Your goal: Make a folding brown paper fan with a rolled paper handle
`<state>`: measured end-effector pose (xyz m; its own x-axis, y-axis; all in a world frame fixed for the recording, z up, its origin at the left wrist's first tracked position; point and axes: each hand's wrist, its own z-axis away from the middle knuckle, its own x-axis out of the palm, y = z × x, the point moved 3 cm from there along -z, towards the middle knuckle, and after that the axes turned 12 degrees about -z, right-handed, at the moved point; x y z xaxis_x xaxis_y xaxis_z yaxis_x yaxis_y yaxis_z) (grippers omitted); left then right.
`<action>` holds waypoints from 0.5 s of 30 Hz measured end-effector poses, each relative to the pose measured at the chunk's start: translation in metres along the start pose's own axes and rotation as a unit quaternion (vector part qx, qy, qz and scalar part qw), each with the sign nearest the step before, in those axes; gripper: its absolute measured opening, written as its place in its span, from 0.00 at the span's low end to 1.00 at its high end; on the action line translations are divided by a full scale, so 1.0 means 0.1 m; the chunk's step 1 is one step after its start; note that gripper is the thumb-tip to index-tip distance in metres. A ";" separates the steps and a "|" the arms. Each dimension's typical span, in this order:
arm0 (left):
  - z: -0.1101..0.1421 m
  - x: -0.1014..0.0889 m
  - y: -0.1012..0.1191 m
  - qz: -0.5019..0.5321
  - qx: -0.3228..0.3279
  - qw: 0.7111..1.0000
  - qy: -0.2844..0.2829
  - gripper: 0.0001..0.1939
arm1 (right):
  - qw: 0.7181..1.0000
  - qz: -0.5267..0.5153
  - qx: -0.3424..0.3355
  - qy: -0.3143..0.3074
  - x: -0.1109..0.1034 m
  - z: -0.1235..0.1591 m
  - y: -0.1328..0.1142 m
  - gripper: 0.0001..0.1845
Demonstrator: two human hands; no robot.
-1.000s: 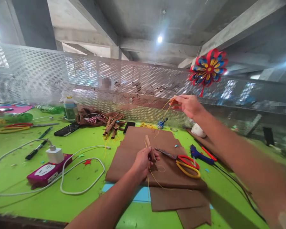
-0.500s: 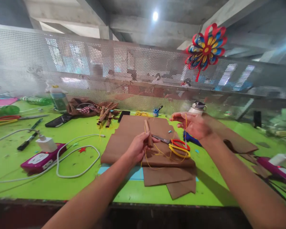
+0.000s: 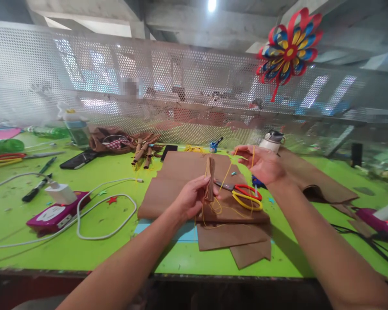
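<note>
My left hand point(image 3: 191, 199) grips a folded brown pleated paper bundle point(image 3: 210, 181), held upright over a stack of brown paper sheets point(image 3: 181, 181) on the green table point(image 3: 84, 249). A thin yellow string point(image 3: 224, 176) runs from the bundle up to my right hand point(image 3: 261, 164), which pinches it between thumb and fingers just above the table. More string loops down onto the sheets. Red-and-yellow scissors point(image 3: 245, 196) lie on the brown sheets between my two hands.
A magenta power bank point(image 3: 56, 214) with white charger point(image 3: 61, 192) and cable lies left. Black pens point(image 3: 35, 189), a phone point(image 3: 79, 159), finished brown bundles point(image 3: 144, 153) and a bottle point(image 3: 76, 129) sit at the back. A perforated metal screen point(image 3: 148, 86) bounds the table; a paper flower point(image 3: 289, 45) hangs on it.
My right hand came down from high near the screen to just above the table, still holding the string. The bundle in my left hand turned more upright. The camera tilted down.
</note>
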<state>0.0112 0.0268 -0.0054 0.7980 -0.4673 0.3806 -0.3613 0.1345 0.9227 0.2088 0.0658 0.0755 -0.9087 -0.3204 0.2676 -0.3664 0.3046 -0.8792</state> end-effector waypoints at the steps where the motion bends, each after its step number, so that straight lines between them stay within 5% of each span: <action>1: 0.00 -0.01 0.00 0.002 0.001 1.000 0.000 0.09 | 1.000 0.000 -0.010 0.017 -0.09 0.00 -0.01 0.13; 6: -0.03 -0.05 0.02 0.002 0.002 1.000 0.022 0.08 | 0.993 -0.038 -0.040 0.107 -0.47 0.03 0.00 0.09; 15: -0.04 -0.12 0.04 -0.008 -0.002 0.999 0.053 0.08 | 0.986 -0.031 -0.032 0.161 -0.74 0.12 0.10 0.09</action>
<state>0.0018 0.0362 -0.0056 0.8502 -0.3748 0.3697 -0.3463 0.1309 0.9290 0.2749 0.0820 0.0420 -0.8964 -0.0427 0.4412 -0.4266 0.3529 -0.8327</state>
